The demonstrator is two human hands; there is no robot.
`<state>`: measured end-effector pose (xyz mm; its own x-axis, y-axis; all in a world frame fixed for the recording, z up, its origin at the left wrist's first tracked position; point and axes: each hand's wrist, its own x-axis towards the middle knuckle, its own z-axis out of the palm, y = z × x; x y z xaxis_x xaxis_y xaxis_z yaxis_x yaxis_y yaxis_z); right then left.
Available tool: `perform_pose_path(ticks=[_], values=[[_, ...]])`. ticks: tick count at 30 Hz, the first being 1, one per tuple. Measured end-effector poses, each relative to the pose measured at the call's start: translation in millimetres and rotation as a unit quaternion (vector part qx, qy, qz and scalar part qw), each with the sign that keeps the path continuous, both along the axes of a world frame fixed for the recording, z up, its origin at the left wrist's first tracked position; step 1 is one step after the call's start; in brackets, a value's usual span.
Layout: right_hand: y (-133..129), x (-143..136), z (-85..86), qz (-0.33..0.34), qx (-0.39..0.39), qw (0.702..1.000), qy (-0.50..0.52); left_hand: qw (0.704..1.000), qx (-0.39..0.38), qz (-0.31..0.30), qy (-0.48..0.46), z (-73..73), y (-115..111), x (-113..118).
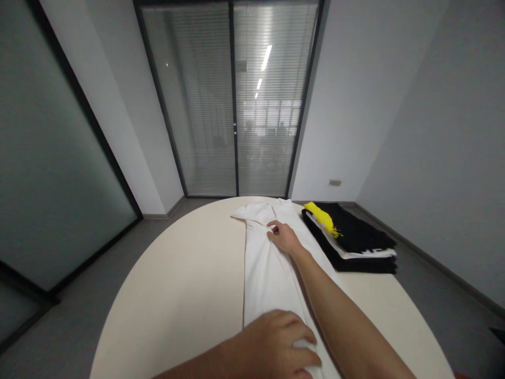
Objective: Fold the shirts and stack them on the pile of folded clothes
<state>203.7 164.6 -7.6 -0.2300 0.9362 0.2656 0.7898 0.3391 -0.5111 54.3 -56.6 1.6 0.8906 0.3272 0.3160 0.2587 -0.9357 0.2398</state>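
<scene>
A white T-shirt (pixel 264 273) lies lengthwise on the round table, folded into a long strip, with what looks like a sleeve sticking out at its far left. My right hand (pixel 286 238) reaches to the far part of the shirt, its thumb and fingers curled together in a pinch at the cloth. Close to me, my left hand (pixel 282 342) rests on the near part of the shirt with its fingers spread apart. The shirt's near end is hidden under my left hand and beyond the lower edge of the view.
A stack of folded black and white clothes (pixel 351 239) with a yellow patch sits at the table's right edge. The round cream table (pixel 185 263) reaches toward a glass partition with blinds (pixel 260 147). Pale walls (pixel 379 95) stand at the right.
</scene>
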Motion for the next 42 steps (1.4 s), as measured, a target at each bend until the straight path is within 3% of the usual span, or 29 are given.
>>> perform_pose_path(ticks=[5,12,17,26,33,42], values=[[2.3,0.6,-4.1,0.007,0.009,1.0,-0.024,0.977,-0.031,0.208,-0.039,4.0,18.4,-22.5],[-6.0,-13.1,6.2,0.013,0.06,0.995,-0.078,0.936,-0.041,0.338,-0.088,-7.0,53.2,-49.9],[-13.8,-36.9,21.2,0.037,0.064,0.99,-0.118,0.9,-0.057,0.432,-0.027,-13.6,72.1,-71.0],[14.1,-105.8,45.9,0.069,0.099,0.964,-0.238,0.894,-0.09,0.44,0.007,-10.7,71.2,-73.0],[42.7,-141.5,36.1,0.048,0.076,0.964,-0.249,0.894,-0.098,0.438,0.005,-11.3,74.3,-73.5],[91.0,-142.7,20.9,-0.027,0.005,0.986,-0.166,0.89,-0.119,0.44,-0.011,-15.4,77.0,-73.3]])
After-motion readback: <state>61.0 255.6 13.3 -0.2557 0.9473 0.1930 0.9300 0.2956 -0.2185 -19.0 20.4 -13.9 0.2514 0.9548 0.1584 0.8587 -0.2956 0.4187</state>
